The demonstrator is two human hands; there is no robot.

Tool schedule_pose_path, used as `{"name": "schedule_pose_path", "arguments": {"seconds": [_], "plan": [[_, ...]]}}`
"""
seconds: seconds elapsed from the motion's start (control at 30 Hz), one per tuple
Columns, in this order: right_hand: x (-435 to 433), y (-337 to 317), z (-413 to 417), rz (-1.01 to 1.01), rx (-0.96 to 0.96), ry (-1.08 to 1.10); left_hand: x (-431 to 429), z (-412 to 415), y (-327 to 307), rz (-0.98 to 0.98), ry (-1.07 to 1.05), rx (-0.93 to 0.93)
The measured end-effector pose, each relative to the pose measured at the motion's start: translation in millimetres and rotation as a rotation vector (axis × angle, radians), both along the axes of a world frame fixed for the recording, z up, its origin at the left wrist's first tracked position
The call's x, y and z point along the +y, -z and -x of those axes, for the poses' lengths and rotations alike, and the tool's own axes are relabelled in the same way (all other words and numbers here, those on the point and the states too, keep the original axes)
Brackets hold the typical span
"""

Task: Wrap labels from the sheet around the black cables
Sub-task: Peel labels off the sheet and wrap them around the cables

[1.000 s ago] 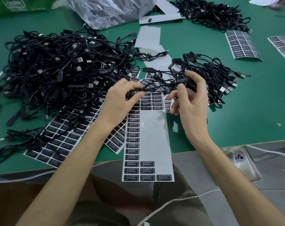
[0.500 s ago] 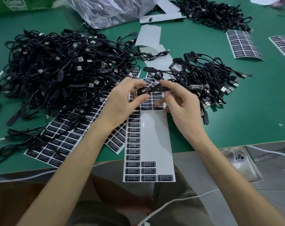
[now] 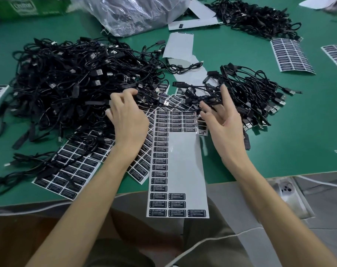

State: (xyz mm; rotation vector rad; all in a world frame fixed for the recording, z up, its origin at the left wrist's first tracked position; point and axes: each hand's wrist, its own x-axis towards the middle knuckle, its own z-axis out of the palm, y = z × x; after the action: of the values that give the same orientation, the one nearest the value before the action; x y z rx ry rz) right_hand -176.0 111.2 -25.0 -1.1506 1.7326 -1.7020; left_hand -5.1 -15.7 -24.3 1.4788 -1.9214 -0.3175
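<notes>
Both hands have parted since the earlier frame, when they met over the head of the label sheet with a cable between them. Now our left hand reaches into the large heap of black cables at centre left. Its fingers curl down among the strands, and we cannot tell whether its grip has closed on one. Our right hand hovers at the near edge of the smaller heap at centre right, its grip apart, fingers spread and holding nothing. We judge that one cable is done and we are fetching the next. The sheet lies lengthwise between our forearms. Its middle is already stripped bare, labels remain at its top and bottom, and its lower end hangs past the edge of the green worktop over our lap. Spare sheets fan out at lower left with loose cables lying across them. Farther off, a plastic bag sits at the top of the frame and a phone at lower right. The heap is badly tangled, so a pulled cable could drag its neighbours across the sheet, lifting label corners or pushing the overhanging sheet off the edge. The two heaps almost meet above the sheet, so a careless toss could mix labelled cables in with unlabelled ones.
</notes>
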Motion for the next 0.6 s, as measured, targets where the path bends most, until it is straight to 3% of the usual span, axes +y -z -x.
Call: {"name": "schedule_pose_path", "arguments": {"seconds": [0.27, 0.43, 0.6], "plan": [[0.2, 2.2, 0.1, -0.022, -0.001, 0.023, -1.6, -1.7, 2.1, 0.059, 0.042, -0.06], [2.6, -1.2, -3.5, -0.077, 0.106, 0.067, -1.4, -1.6, 3.5, 0.056, 0.058, -0.119], [3.3, -4.4, -4.6, -0.081, -0.022, 0.064, -0.5, -0.4, 6.1, 0.044, 0.066, -0.129]]}}
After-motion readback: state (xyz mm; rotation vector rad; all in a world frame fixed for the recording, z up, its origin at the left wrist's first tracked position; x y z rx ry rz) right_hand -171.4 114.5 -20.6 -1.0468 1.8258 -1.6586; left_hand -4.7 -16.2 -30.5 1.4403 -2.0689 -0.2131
